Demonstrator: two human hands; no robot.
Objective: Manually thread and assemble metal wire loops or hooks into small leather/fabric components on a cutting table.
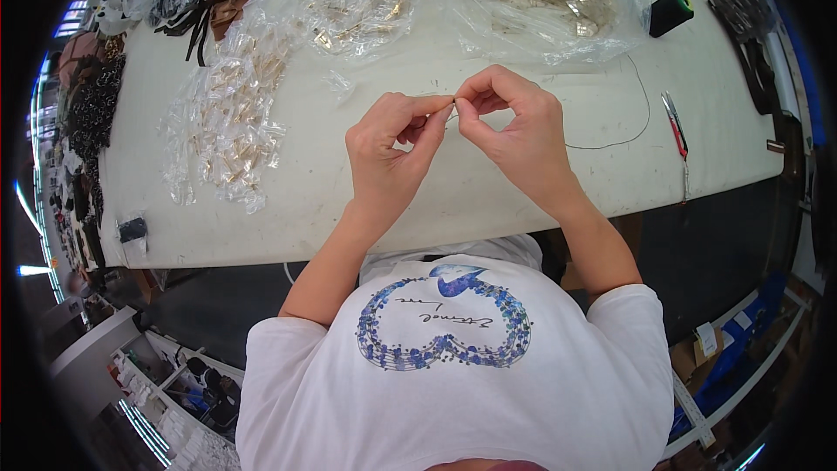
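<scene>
Fingers (436, 109) (both hands) on thread (610, 141)

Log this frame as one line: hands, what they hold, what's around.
left hand: pinching small metal piece | right hand: pinching same piece | thread trailing right | snips right | bagged gold fittings left | white table

Both hands raised together, left hand (390, 144) and right hand (514, 126), fingers pinched tip to tip.

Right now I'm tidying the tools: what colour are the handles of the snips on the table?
Red, on the snips; the head view shows them best.
</scene>
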